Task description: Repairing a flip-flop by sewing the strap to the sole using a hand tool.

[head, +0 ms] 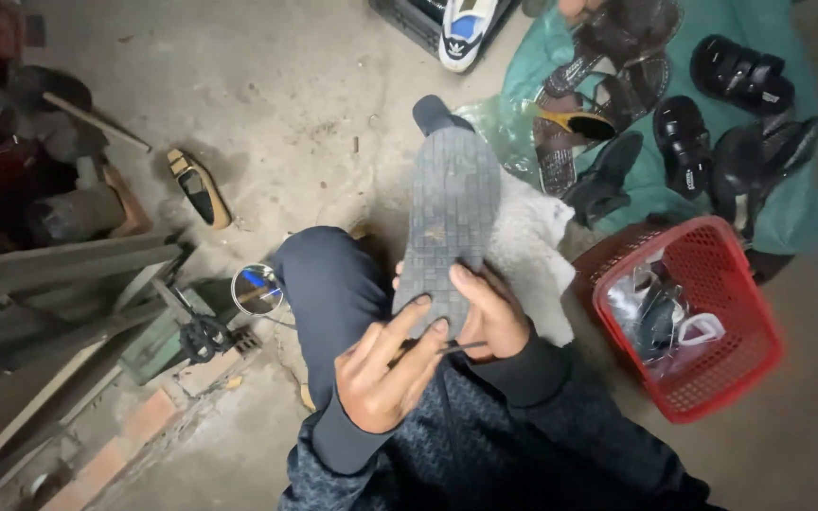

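Gripping shoe (453,213) heel, sole up: right hand (494,317). Long axis runs away from body. Left hand (385,369) pinches thin tool (447,349) at heel edge.

Dim, flat light falls across the concrete floor (267,104), brightest in the upper middle of the frame and fading into near-black clutter at the upper left. Shadows are soft and short. The grey shoe sole (452,213) at centre is fairly sharp; the frame's edges bend and smear slightly, and the lower corners blur.
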